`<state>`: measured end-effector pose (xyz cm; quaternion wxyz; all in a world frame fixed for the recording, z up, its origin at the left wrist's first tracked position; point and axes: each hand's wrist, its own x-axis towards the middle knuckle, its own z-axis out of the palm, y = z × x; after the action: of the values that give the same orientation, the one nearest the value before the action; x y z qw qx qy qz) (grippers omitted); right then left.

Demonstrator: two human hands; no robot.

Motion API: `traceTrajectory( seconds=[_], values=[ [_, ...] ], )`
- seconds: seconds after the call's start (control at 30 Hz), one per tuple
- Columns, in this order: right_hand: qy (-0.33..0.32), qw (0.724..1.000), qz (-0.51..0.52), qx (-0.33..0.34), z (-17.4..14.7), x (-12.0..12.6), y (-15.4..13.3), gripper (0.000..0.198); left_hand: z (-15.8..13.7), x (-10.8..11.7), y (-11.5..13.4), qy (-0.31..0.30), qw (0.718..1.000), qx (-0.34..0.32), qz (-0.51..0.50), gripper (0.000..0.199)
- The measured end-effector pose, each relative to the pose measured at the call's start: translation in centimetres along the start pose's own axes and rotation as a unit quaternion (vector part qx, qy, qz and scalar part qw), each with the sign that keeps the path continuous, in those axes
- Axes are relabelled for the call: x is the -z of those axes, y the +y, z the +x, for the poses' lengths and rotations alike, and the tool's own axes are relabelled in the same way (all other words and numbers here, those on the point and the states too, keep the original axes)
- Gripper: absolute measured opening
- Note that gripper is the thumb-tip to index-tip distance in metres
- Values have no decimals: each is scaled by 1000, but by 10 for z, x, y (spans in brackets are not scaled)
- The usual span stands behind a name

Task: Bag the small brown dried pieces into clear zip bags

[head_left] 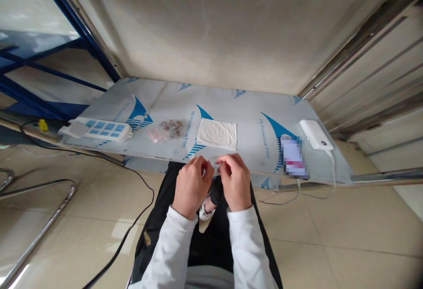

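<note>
Both hands are raised close together at the table's front edge, above my lap. My left hand (194, 185) is closed, thumb and index finger pinched together. Facing it, my right hand (235, 181) is also closed in a pinch. A thin, clear plastic piece (214, 162) shows between the fingertips; its exact kind cannot be made out. Just beyond the hands lies a white folded cloth (217, 134). To the left of the cloth rests a clear plastic bag (167, 129) with small brownish, shiny pieces inside.
The metal table (158, 99) wears film with blue prints. At its left end sits a white power strip (107, 129) with a black cable (145, 176) trailing to the floor. On the right are a blurred phone (293, 157) and a white power bank (316, 135) with a cord.
</note>
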<state>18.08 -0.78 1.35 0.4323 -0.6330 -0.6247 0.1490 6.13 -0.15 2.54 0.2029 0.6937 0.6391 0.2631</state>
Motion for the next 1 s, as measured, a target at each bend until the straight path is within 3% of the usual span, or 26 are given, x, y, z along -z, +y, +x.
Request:
traceTrajectory(
  seconds=[0.1,0.23,0.37,0.43,0.53,0.6,0.7,0.8,0.93,1.0],
  values=[
    [-75,997,4,33,2,4,0,27,0,5,7,-24,999,-20,-7,19],
    [-145,989,28,10,2,6,3,34,-2,10,12,-57,996,-55,-40,19],
    [-153,988,9,-19,2,8,5,31,-3,10,12,-69,985,-74,-142,22],
    [-141,989,4,-34,2,10,7,25,-2,6,7,-26,978,-49,-199,25],
    [-134,990,17,-46,2,13,13,25,1,-5,-7,89,962,39,-254,22],
    [-137,989,38,-48,2,15,15,28,3,-15,-16,107,935,116,-317,28],
    [-159,984,74,-46,4,18,14,30,4,-29,-24,8,860,221,-461,45],
    [-189,976,106,-34,5,22,7,24,3,-38,-21,-66,782,253,-566,45],
    [-153,967,201,-34,6,28,5,17,3,-37,-13,-19,702,288,-651,43],
    [-117,949,290,-43,4,28,8,22,4,-34,-11,-12,675,300,-674,41]
  ],
)
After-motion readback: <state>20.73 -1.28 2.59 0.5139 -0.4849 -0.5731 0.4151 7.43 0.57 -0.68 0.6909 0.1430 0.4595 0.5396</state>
